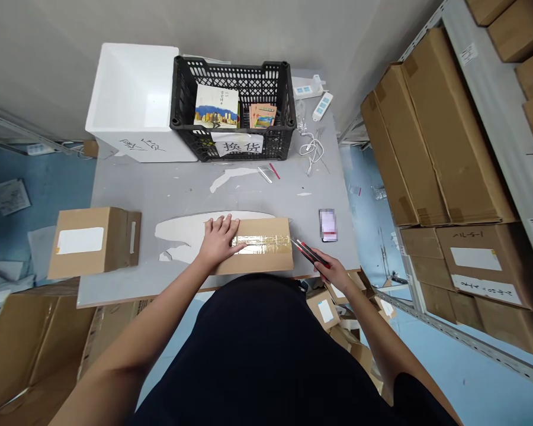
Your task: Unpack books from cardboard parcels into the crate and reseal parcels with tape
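A closed cardboard box [257, 263] lies near the front edge of the grey table, with shiny packing tape [269, 241] along its top seam. My left hand [219, 241] rests flat on the left part of its top, fingers spread. In my right hand [333, 271] is a red and black utility knife [311, 254], gripped by the handle. Its tip points at the right end of the box, by the end of the tape; whether it touches the box I cannot tell. Beneath and left of the box is a torn white patch [177, 229] on the tabletop.
A black plastic crate [273, 142] with books and a white foam box [133, 142] stand at the back. Another carton [80, 236] overhangs the left edge. A phone [328, 225], a white cable [311, 148] and power strips [308, 90] lie right. Shelved cartons [453, 136] flank the table.
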`<move>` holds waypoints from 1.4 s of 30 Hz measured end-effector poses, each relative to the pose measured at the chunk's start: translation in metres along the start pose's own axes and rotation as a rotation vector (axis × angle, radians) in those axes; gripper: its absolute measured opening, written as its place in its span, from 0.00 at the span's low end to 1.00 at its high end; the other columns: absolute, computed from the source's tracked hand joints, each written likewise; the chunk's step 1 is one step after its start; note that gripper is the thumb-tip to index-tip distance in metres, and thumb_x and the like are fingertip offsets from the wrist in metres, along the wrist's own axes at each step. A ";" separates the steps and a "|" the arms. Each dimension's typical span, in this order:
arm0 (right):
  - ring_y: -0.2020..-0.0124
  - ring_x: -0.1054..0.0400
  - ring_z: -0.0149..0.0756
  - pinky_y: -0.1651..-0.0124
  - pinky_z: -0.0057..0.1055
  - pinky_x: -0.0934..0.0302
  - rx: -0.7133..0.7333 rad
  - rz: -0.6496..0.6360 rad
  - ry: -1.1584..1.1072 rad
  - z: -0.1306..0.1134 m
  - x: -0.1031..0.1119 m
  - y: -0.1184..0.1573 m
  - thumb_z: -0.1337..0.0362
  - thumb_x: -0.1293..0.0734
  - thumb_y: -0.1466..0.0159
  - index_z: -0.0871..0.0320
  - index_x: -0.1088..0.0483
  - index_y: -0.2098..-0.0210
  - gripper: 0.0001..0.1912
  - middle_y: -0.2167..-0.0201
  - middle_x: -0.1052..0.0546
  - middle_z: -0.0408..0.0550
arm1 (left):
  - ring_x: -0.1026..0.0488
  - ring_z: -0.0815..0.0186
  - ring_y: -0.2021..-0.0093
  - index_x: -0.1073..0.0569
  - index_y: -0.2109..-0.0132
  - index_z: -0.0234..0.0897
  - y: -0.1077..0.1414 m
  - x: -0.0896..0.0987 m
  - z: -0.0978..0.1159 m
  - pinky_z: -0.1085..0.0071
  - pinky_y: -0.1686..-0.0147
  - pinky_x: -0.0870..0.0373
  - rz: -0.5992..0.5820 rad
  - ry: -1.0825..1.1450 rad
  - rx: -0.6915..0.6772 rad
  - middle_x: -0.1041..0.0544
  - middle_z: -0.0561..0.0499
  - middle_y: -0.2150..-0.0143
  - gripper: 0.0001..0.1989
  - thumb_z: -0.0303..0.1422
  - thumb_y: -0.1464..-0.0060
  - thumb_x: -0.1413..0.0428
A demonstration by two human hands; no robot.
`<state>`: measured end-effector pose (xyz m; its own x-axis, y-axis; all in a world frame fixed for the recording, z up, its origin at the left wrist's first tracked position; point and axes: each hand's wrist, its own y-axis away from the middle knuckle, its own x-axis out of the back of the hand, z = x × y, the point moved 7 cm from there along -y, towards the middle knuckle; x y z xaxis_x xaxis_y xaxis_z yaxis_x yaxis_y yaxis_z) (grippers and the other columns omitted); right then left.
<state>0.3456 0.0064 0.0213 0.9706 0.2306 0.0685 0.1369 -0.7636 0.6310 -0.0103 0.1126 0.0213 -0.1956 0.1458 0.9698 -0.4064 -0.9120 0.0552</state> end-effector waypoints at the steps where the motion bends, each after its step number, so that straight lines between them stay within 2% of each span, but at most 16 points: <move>1: 0.85 0.44 0.23 0.84 0.22 0.49 -0.003 -0.007 0.012 0.001 0.000 0.000 0.50 0.32 0.40 0.54 0.39 0.34 0.37 0.75 0.29 0.40 | 0.50 0.39 0.32 0.44 0.31 0.37 0.000 0.000 0.000 0.40 0.36 0.61 0.000 0.005 0.004 0.45 0.34 0.30 0.42 0.56 0.45 0.48; 12: 0.84 0.49 0.23 0.82 0.24 0.49 0.017 0.000 0.014 0.006 0.005 0.007 0.49 0.31 0.41 0.55 0.36 0.36 0.36 0.77 0.31 0.38 | 0.49 0.39 0.32 0.44 0.31 0.39 -0.001 0.000 -0.001 0.41 0.36 0.60 0.002 0.007 0.009 0.45 0.35 0.30 0.41 0.56 0.45 0.48; 22: 0.86 0.44 0.25 0.86 0.23 0.51 -0.079 0.020 -0.070 0.029 -0.004 0.039 0.49 0.31 0.42 0.54 0.39 0.36 0.38 0.76 0.27 0.40 | 0.49 0.40 0.31 0.43 0.31 0.40 0.000 0.001 -0.002 0.41 0.36 0.60 -0.008 0.019 -0.002 0.45 0.36 0.30 0.41 0.56 0.46 0.48; 26: 0.85 0.39 0.27 0.84 0.25 0.44 -0.002 0.160 -0.184 0.024 0.011 0.038 0.49 0.31 0.42 0.53 0.46 0.33 0.42 0.74 0.25 0.41 | 0.50 0.43 0.30 0.44 0.31 0.41 0.001 0.002 -0.003 0.42 0.34 0.63 -0.028 0.060 -0.053 0.45 0.37 0.29 0.41 0.56 0.45 0.47; 28: 0.80 0.33 0.31 0.79 0.29 0.37 0.057 0.203 -0.236 0.014 0.013 0.028 0.49 0.30 0.42 0.54 0.50 0.32 0.45 0.72 0.24 0.42 | 0.51 0.46 0.29 0.44 0.31 0.41 0.001 0.006 -0.003 0.43 0.33 0.62 -0.027 0.096 -0.073 0.45 0.38 0.29 0.40 0.55 0.44 0.48; 29: 0.77 0.31 0.33 0.74 0.31 0.34 0.093 0.208 -0.252 0.006 0.012 0.020 0.48 0.30 0.42 0.56 0.48 0.33 0.44 0.72 0.24 0.43 | 0.51 0.48 0.29 0.44 0.31 0.40 0.002 0.011 -0.004 0.44 0.33 0.61 -0.011 0.117 -0.063 0.45 0.39 0.29 0.38 0.54 0.43 0.49; 32: 0.68 0.26 0.37 0.61 0.36 0.31 0.216 0.222 -0.263 -0.026 0.002 -0.014 0.48 0.31 0.41 0.58 0.36 0.42 0.33 0.70 0.23 0.46 | 0.52 0.49 0.29 0.44 0.31 0.38 0.014 0.026 -0.012 0.46 0.33 0.56 0.106 0.175 0.073 0.47 0.38 0.29 0.35 0.49 0.39 0.51; 34: 0.63 0.25 0.38 0.58 0.36 0.31 0.295 0.249 -0.253 -0.052 -0.005 -0.044 0.47 0.32 0.40 0.56 0.34 0.46 0.28 0.63 0.22 0.48 | 0.52 0.49 0.29 0.46 0.30 0.38 0.035 0.034 -0.021 0.47 0.34 0.52 0.207 0.218 0.234 0.49 0.38 0.28 0.34 0.47 0.38 0.52; 36: 0.60 0.26 0.38 0.58 0.34 0.32 0.357 0.236 -0.219 -0.076 -0.015 -0.074 0.46 0.32 0.40 0.55 0.34 0.48 0.27 0.58 0.22 0.51 | 0.53 0.49 0.28 0.50 0.29 0.37 0.066 0.031 -0.030 0.48 0.34 0.47 0.276 0.294 0.423 0.51 0.38 0.27 0.36 0.48 0.38 0.52; 38: 0.58 0.27 0.37 0.58 0.32 0.33 0.396 0.203 -0.193 -0.095 -0.026 -0.101 0.46 0.33 0.40 0.56 0.34 0.48 0.26 0.55 0.22 0.52 | 0.51 0.49 0.29 0.54 0.29 0.37 0.102 0.015 -0.037 0.51 0.36 0.42 0.260 0.426 0.630 0.50 0.37 0.28 0.41 0.51 0.40 0.51; 39: 0.58 0.27 0.36 0.58 0.31 0.34 0.399 0.179 -0.177 -0.101 -0.032 -0.112 0.47 0.33 0.40 0.56 0.33 0.49 0.26 0.55 0.22 0.52 | 0.46 0.48 0.31 0.55 0.29 0.36 0.121 0.002 -0.039 0.52 0.39 0.37 0.215 0.515 0.749 0.48 0.35 0.29 0.43 0.53 0.42 0.49; 41: 0.61 0.28 0.35 0.61 0.29 0.35 0.372 0.125 -0.138 -0.105 -0.044 -0.128 0.46 0.33 0.40 0.57 0.33 0.50 0.26 0.57 0.21 0.52 | 0.34 0.47 0.38 0.55 0.29 0.34 0.151 -0.029 -0.034 0.54 0.47 0.28 0.068 0.814 0.954 0.40 0.30 0.33 0.46 0.54 0.44 0.47; 42: 0.63 0.28 0.34 0.63 0.29 0.36 0.349 0.106 -0.122 -0.104 -0.049 -0.133 0.46 0.33 0.41 0.57 0.32 0.51 0.26 0.59 0.20 0.51 | 0.29 0.48 0.42 0.53 0.29 0.35 0.161 -0.042 -0.026 0.54 0.51 0.26 -0.001 0.997 1.004 0.35 0.30 0.36 0.45 0.54 0.44 0.46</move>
<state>0.2599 0.1589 0.0143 0.9965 0.0821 0.0133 0.0734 -0.9437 0.3224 -0.0907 -0.0300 -0.0165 -0.9067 -0.0328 0.4206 0.3089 -0.7306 0.6090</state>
